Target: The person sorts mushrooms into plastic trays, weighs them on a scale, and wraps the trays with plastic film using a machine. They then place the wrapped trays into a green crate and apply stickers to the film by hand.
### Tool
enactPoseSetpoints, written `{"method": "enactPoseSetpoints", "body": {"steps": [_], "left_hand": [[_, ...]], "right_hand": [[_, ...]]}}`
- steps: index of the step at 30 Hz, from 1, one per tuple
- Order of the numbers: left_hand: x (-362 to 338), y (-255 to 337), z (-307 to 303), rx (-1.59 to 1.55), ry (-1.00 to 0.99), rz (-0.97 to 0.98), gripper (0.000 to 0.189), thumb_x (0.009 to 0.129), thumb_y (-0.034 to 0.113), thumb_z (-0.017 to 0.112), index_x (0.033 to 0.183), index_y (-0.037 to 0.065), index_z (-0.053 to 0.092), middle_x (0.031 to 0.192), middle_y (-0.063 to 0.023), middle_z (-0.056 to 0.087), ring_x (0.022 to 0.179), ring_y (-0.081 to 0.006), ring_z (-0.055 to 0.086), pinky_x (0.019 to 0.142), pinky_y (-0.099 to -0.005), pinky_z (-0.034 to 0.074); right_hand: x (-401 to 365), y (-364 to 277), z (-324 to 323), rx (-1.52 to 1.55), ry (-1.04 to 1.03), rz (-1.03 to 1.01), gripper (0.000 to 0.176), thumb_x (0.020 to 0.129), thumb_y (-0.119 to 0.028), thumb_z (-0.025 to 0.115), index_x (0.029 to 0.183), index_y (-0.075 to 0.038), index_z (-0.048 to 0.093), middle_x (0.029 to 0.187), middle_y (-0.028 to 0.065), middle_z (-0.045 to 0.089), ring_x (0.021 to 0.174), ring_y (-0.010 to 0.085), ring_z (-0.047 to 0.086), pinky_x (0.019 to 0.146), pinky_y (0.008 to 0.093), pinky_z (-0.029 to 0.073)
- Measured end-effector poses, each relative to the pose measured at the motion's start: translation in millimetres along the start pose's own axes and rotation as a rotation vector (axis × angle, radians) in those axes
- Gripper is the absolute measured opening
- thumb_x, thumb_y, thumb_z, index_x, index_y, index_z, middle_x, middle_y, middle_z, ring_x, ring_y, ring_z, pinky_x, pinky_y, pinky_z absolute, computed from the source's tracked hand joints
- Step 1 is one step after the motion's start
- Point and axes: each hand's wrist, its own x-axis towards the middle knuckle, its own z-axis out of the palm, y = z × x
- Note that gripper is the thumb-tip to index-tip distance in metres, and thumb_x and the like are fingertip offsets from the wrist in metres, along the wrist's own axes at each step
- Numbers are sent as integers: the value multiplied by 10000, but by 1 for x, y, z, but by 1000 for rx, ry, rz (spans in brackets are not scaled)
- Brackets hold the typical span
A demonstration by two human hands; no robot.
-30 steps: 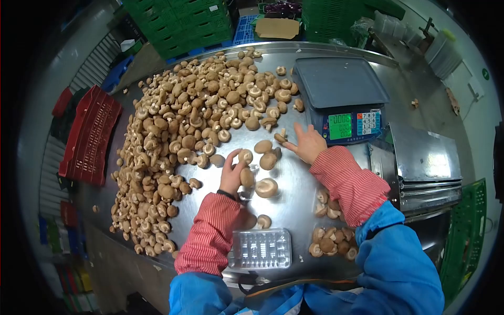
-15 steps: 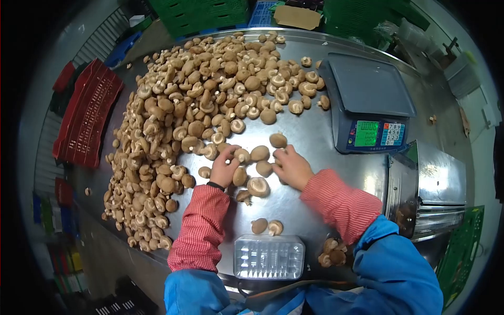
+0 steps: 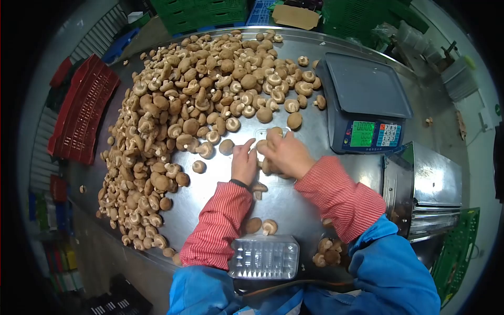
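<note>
here your left hand, fingers spread, and right hand, curled with its grip hidden, meet on the table, penning loose mushrooms between them, apart from the pile.

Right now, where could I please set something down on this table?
Bare steel lies between the right hand and the scale, and between the sleeves above the plastic tray. The mushroom pile crowds the left and far side.

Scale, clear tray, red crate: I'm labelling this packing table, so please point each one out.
weighing scale (image 3: 367, 84), head view, on its grey platform.
clear plastic tray (image 3: 262, 257), head view, on its ribbed floor.
red crate (image 3: 81, 111), head view, on its slatted wall.
</note>
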Motion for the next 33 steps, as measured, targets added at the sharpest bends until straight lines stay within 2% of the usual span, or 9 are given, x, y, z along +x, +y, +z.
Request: {"method": "enactPoseSetpoints", "body": {"steps": [6, 9, 12, 16, 19, 23, 25, 29, 33], "left_hand": [[-37, 42, 4, 244, 14, 219, 747, 770, 339, 712, 1396, 95, 387, 1336, -238, 380, 1223, -393, 415, 987, -465, 388], [-38, 46, 4, 327, -52, 242, 798, 702, 321, 766, 1378, 107, 402, 1330, -218, 392, 1205, -380, 435, 985, -458, 398], [-30, 24, -4, 322, -117, 302, 844, 681, 293, 791, 1392, 91, 382, 1313, -192, 411, 1185, -352, 457, 979, -430, 416], [-30, 34, -13, 292, -67, 272, 947, 645, 273, 823, 1416, 51, 320, 1321, -197, 408, 1191, -356, 450, 1003, -419, 397], [-27, 51, 0, 64, 1, 181, 990, 642, 273, 825, 1427, 25, 277, 1316, -203, 414, 1194, -364, 444, 1024, -420, 381], [-15, 40, 18, 282, 39, 289, 948, 682, 232, 789, 1434, 20, 252, 1306, -212, 425, 1201, -376, 436, 1040, -426, 367], [-13, 43, 16, 248, -22, 250, 890, 724, 219, 752, 1437, 28, 254, 1308, -218, 421, 1200, -371, 439, 1031, -421, 375], [-18, 54, 2, 46, 80, 113, 798, 795, 204, 696, 1443, 39, 259, 1325, -215, 405, 1229, -367, 423, 1017, -405, 395], [-36, 30, -32, 54, 74, -128, 484, 856, 192, 590, 1290, 9, 484, 1014, -199, 611, 984, -334, 616, 849, -380, 501]], "right_hand": [[42, 65, -20, -237, 220, 171, 462, 874, -324, 609, 1216, -43, 475, 954, 244, 600, 804, 352, 649, 685, 437, 533], [59, 106, 11, 410, 70, 141, 439, 848, -207, 634, 1209, -27, 461, 896, 232, 619, 781, 352, 649, 680, 431, 530], [49, 119, 10, 441, 126, 218, 410, 840, -119, 628, 1204, -31, 460, 891, 198, 629, 755, 274, 646, 630, 355, 534], [26, 100, -5, 1129, -128, 250, 372, 892, -80, 568, 1246, -53, 456, 911, 105, 608, 722, 110, 570, 540, 207, 502], [32, 104, 19, 1181, -237, 246, 389, 929, -83, 516, 1306, -72, 418, 934, 76, 563, 785, 123, 562, 593, 230, 514], [53, 135, 68, 72, 347, -363, 454, 931, -120, 444, 1384, -91, 424, 869, 91, 567, 725, 146, 590, 575, 264, 530], [74, 149, 69, 185, 234, -444, 463, 928, -131, 425, 1389, -84, 426, 826, 94, 558, 692, 153, 596, 535, 271, 520], [81, 115, 9, 770, -266, 251, 429, 924, -137, 420, 1340, -50, 478, 775, 109, 574, 609, 156, 593, 464, 281, 491], [97, 111, 19, 710, -226, 198, 369, 922, -128, 442, 1263, -21, 532, 713, 78, 611, 469, 142, 535, 415, 277, 456]]}}
